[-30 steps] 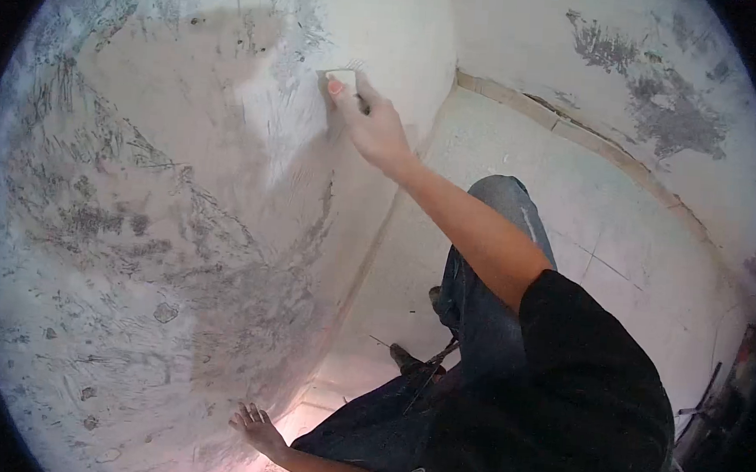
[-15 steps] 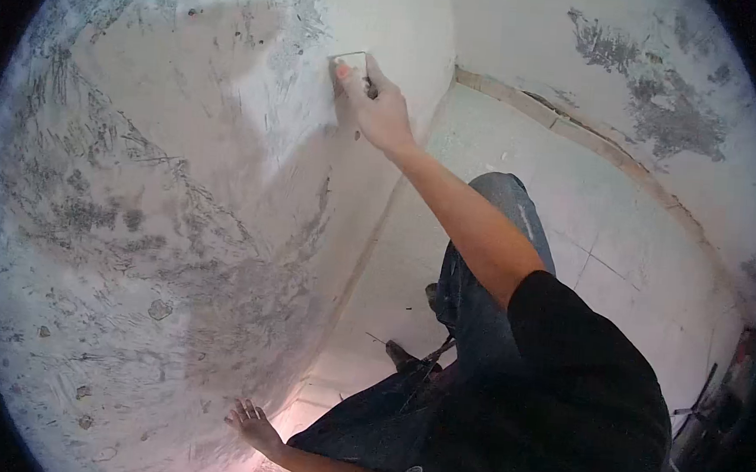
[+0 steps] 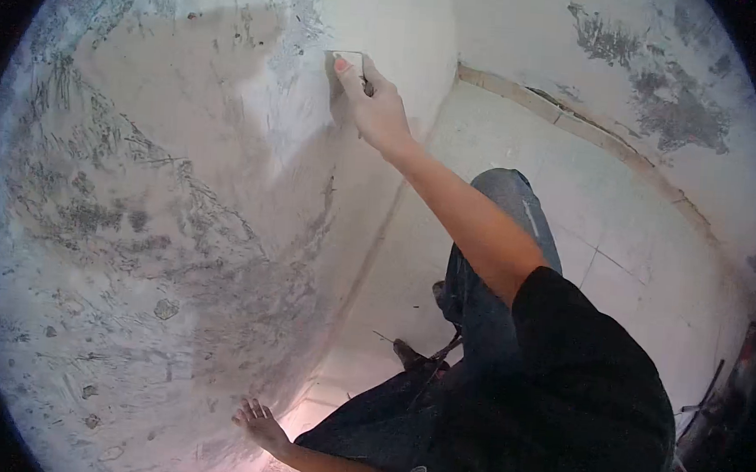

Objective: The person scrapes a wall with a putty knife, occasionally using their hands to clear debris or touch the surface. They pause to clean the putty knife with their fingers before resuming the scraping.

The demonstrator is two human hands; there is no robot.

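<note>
My right hand [image 3: 371, 97] is closed around a small flat rectangular tool [image 3: 347, 58], pale with a darker edge. The thumb lies along its face, and the tool is against the upper part of the plastered wall [image 3: 140, 169]; its exact kind is hard to make out. The arm reaches up and away from my black sleeve. Lower down, my left hand [image 3: 261, 425] has its fingers spread, with the palm at the wall and nothing held. Grey scuffs, scratches and small chipped spots mark the wall around both hands.
A pale tiled floor [image 3: 603, 241] lies below. Along the second wall [image 3: 529, 29], which bears dark patches, runs a cracked low skirting [image 3: 567, 118]. My bent leg in jeans [image 3: 509, 209] is close to the first wall. Dark thin objects [image 3: 706, 394] stand at the right edge.
My right hand and the tool have shifted very slightly left along the wall. The view has moved a little. My left hand stays spread at the wall.
</note>
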